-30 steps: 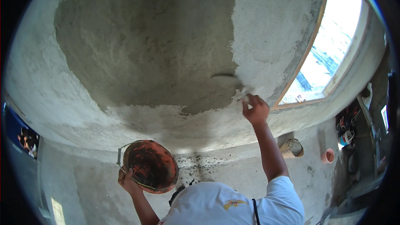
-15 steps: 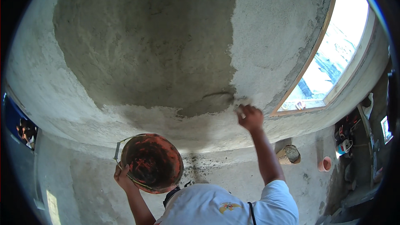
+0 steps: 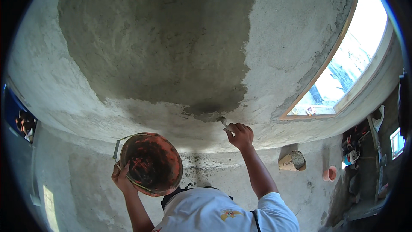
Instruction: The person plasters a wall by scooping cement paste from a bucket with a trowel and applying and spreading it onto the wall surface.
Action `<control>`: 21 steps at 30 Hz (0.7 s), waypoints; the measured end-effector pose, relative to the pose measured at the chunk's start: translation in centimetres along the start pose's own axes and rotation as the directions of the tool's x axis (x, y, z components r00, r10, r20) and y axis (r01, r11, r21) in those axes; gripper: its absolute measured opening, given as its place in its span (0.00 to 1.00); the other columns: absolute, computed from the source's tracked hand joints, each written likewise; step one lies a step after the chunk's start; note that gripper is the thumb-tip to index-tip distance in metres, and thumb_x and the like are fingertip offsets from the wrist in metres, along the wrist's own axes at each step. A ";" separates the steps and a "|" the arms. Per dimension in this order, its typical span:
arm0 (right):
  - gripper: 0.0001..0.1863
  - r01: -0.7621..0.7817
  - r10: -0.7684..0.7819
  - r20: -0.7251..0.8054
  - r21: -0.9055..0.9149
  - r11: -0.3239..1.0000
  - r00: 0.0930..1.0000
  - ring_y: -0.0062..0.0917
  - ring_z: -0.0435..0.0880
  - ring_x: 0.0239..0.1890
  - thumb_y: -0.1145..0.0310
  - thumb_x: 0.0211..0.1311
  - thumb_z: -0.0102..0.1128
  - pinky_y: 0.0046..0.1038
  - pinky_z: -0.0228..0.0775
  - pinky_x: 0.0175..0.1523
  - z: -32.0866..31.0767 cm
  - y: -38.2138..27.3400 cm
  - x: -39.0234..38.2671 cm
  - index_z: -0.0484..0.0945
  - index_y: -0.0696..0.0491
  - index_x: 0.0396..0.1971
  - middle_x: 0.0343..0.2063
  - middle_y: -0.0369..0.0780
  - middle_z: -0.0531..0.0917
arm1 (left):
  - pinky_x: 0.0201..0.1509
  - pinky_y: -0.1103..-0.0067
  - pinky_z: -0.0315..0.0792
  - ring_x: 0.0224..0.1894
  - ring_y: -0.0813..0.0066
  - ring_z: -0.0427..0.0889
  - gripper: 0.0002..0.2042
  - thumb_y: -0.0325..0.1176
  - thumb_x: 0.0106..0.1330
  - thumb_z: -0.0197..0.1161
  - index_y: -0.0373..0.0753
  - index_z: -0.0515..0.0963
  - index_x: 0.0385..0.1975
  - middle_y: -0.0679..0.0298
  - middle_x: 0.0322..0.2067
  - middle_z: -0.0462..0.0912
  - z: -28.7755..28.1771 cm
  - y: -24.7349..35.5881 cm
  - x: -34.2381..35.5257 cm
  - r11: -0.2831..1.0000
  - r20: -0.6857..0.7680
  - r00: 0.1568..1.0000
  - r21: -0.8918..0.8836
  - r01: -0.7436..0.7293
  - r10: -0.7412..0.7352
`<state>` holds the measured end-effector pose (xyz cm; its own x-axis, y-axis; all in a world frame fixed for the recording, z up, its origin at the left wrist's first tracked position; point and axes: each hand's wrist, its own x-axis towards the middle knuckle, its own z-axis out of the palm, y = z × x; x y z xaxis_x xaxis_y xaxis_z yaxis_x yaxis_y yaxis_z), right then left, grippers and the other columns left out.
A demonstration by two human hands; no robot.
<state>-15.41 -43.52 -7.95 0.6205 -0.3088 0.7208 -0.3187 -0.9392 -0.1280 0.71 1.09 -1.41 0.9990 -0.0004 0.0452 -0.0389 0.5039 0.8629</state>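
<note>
My left hand (image 3: 121, 176) grips the rim of a round orange bucket (image 3: 171, 154), stained dark inside and tilted toward me. The bucket's wire handle stands up at its left side. My right hand (image 3: 241, 136) is closed around a small trowel (image 3: 224, 123), its blade mostly hidden by blur and angle. The trowel meets the wall at the lower edge of a dark, wet plaster patch (image 3: 159, 47). Around this patch the wall (image 3: 274, 51) is pale, dry and rough.
At the right is a wood-framed window opening (image 3: 315, 86). On the floor by the wall's foot stand an open paper sack (image 3: 292, 161) with grey material and a small pinkish bucket (image 3: 329, 173). Farther right are a white-and-blue pail (image 3: 351, 158) and clutter.
My right hand has moved left and down along the wall with the trowel, from the patch's right corner to its bottom edge. The bucket has shifted slightly left and up in view.
</note>
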 end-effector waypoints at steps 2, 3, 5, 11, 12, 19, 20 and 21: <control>0.13 -0.048 0.045 -0.039 -0.074 0.996 0.998 0.28 0.84 0.29 0.55 0.53 0.75 0.35 0.74 0.33 0.7 1.7 0.2 0.85 0.42 0.37 0.26 0.32 0.83 | 0.52 0.72 0.79 0.39 0.69 0.84 0.13 0.19 0.51 0.62 0.28 0.82 0.39 0.58 0.38 0.86 -0.3 0.4 0.1 1.000 -0.015 1.000 -0.015 0.008 -0.008; 0.14 -0.094 0.085 -0.078 -0.128 0.987 0.993 0.28 0.84 0.30 0.55 0.53 0.75 0.36 0.74 0.34 0.9 2.8 0.6 0.85 0.43 0.38 0.27 0.32 0.83 | 0.52 0.72 0.79 0.38 0.69 0.84 0.14 0.20 0.51 0.62 0.28 0.82 0.39 0.57 0.39 0.86 -0.8 0.8 0.0 0.999 -0.022 1.000 0.034 0.012 -0.011; 0.13 -0.079 0.059 -0.110 -0.182 0.980 0.992 0.29 0.84 0.29 0.56 0.54 0.74 0.35 0.73 0.33 -1.2 4.6 1.7 0.85 0.44 0.36 0.27 0.32 0.84 | 0.51 0.72 0.79 0.37 0.69 0.84 0.14 0.21 0.52 0.62 0.28 0.82 0.40 0.57 0.38 0.86 -1.8 1.5 0.1 0.996 -0.025 1.000 0.085 0.005 -0.003; 0.11 -0.337 0.315 -0.355 0.000 0.941 0.880 0.32 0.82 0.24 0.61 0.61 0.70 0.35 0.70 0.29 -4.1 3.4 2.1 0.85 0.51 0.38 0.23 0.38 0.82 | 0.49 0.73 0.80 0.36 0.70 0.84 0.13 0.21 0.51 0.63 0.29 0.82 0.38 0.59 0.36 0.85 -3.2 1.8 0.4 0.998 -0.045 0.999 0.064 -0.009 0.012; 0.11 -0.443 0.462 -0.360 0.139 0.885 0.810 0.34 0.80 0.21 0.62 0.63 0.69 0.35 0.69 0.27 -3.8 2.2 1.6 0.84 0.53 0.39 0.23 0.40 0.81 | 0.49 0.72 0.80 0.37 0.70 0.84 0.13 0.21 0.51 0.63 0.29 0.82 0.39 0.59 0.36 0.85 -3.6 1.9 0.7 0.998 -0.050 0.999 0.068 -0.005 0.009; 0.13 -0.557 0.745 0.055 0.701 0.445 0.665 0.19 0.72 0.20 0.65 0.77 0.48 0.30 0.65 0.27 8.3 -7.8 -1.7 0.75 0.57 0.35 0.16 0.35 0.73 | 0.53 0.70 0.78 0.41 0.66 0.84 0.15 0.23 0.52 0.65 0.28 0.81 0.42 0.57 0.40 0.84 -4.3 1.8 2.0 0.988 0.007 0.999 0.143 0.051 -0.052; 0.12 -0.525 0.721 -0.040 0.658 0.540 0.692 0.23 0.74 0.19 0.65 0.77 0.49 0.31 0.65 0.26 9.7 -9.4 -1.2 0.73 0.57 0.35 0.17 0.38 0.75 | 0.53 0.69 0.78 0.42 0.65 0.84 0.16 0.23 0.52 0.66 0.27 0.81 0.43 0.56 0.41 0.84 -4.8 1.9 2.0 0.987 -0.006 0.997 0.143 0.071 -0.071; 0.12 -0.586 0.739 0.003 0.610 0.533 0.674 0.31 0.76 0.19 0.65 0.77 0.50 0.35 0.66 0.26 10.9 -10.5 -0.9 0.72 0.58 0.36 0.17 0.42 0.76 | 0.54 0.68 0.78 0.43 0.64 0.84 0.17 0.24 0.53 0.66 0.27 0.80 0.44 0.55 0.41 0.84 -5.3 2.0 2.0 0.986 -0.019 0.996 0.139 0.090 -0.088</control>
<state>-4.77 -35.06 -14.68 0.1848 -0.9023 0.3894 -0.0961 -0.4109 -0.9066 2.80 6.64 -2.28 0.9988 -0.0277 -0.0404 0.0479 0.3769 0.9250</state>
